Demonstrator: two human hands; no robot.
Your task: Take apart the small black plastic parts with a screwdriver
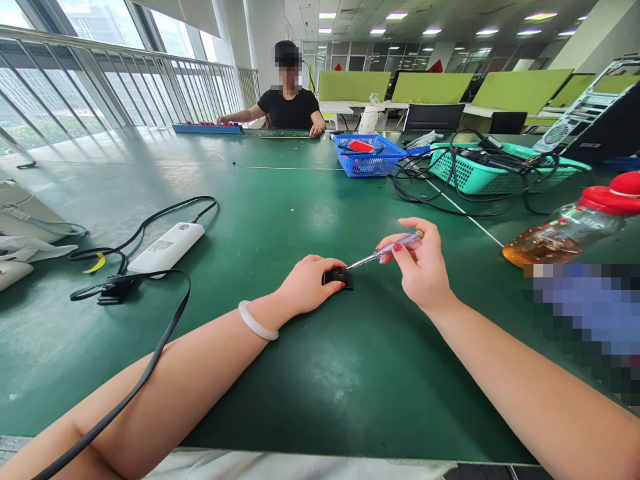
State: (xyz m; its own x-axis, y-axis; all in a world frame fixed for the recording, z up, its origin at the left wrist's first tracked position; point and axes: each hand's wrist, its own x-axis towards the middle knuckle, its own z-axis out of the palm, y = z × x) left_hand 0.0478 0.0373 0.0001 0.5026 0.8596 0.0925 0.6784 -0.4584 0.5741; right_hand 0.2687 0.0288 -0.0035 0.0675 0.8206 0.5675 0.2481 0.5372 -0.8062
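On the green tabletop (320,373), my left hand (307,283) grips a small black block-like part (341,276) between thumb and fingers. What the part is exactly is too small to make out. In my right hand (420,267) is a screwdriver (400,245) with a clear purplish handle, pinched by thumb and fingers and tilted. Its thin metal shaft slopes down to the left, and the tip meets or nearly meets the top of the black part.
A white power bank (167,250) with a black cable lies at left. Towards the back right are a blue basket (367,163), a teal basket (460,175) and tangled black cables. A red-lidded jar (560,233) of amber liquid is at right. Another person (290,107) sits across the table.
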